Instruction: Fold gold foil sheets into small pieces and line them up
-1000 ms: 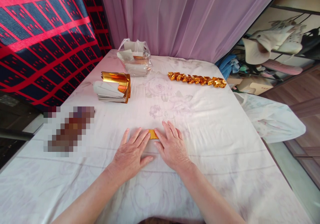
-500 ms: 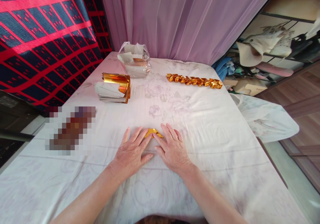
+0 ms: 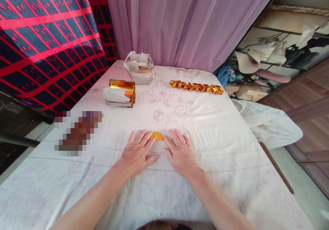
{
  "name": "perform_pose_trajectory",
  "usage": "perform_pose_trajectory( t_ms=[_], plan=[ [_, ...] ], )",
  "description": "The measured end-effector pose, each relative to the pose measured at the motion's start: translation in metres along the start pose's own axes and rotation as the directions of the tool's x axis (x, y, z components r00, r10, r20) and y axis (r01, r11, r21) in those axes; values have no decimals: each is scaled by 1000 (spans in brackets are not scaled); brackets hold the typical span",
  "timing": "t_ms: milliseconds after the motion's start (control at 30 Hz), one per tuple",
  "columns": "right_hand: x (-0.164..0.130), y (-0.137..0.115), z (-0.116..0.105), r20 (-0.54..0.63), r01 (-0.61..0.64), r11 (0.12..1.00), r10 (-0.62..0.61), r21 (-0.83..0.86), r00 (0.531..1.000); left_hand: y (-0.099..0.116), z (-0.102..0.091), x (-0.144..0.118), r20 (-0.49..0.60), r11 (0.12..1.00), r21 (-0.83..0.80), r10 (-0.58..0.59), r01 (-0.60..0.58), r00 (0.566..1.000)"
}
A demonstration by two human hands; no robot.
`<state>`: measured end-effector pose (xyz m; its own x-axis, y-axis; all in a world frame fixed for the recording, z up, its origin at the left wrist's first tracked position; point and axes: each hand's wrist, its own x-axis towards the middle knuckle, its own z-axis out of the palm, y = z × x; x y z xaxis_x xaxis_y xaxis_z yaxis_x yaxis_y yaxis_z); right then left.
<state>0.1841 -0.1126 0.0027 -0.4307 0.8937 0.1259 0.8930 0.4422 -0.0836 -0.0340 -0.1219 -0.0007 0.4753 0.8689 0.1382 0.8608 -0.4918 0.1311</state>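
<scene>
Gold paper lies flat (partly covered) between both hands' fingers.

Folded piece: glossy gold foil paper; tablecloth: matt cloth; bag: clear plastic.

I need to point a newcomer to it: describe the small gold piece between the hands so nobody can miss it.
Start at the white floral tablecloth, then come to its near middle, where the left hand and right hand lie flat. The small folded gold paper lies between their fingertips. Unlike the far row of folded gold pieces or the stack of gold sheets, it is single and flat.
</scene>
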Motion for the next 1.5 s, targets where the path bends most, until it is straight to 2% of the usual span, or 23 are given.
perform_pose_trajectory(
  t_ms=[233, 433, 700, 967, 1100, 1200, 1500],
  plan=[
    [20, -8, 5, 38, 19, 999, -20, 39, 999, 0, 0, 3, 14, 1000, 18, -13, 12, 1000],
    [20, -5, 7, 50, 6, 999, -8, 45, 999, -9, 0, -6, 34, 998, 57, -18, 16, 999],
    [21, -8, 4, 69, -17, 998, 13, 62, 998, -17, -9, -16, 5, 991, 129, -31, 31, 999],
    [20, -6, 9, -6, 14, 997, -13, 72, 1000, -8, -22, -7, -25, 990, 136, -28, 31, 999],
    [21, -5, 11, -30, 6, 996, -3, 85, 1000, -3, -28, 5, -65, 988, 121, -85, 93, 994],
    [23, -1, 10, -59, -14, 991, 22, 136, 998, -3, -33, 16, -45, 986, 124, -106, 111, 993],
    [31, 11, 8, -67, 32, 983, -20, 179, 998, -5, -30, 29, -29, 966, 258, -13, 20, 999]
  ],
)
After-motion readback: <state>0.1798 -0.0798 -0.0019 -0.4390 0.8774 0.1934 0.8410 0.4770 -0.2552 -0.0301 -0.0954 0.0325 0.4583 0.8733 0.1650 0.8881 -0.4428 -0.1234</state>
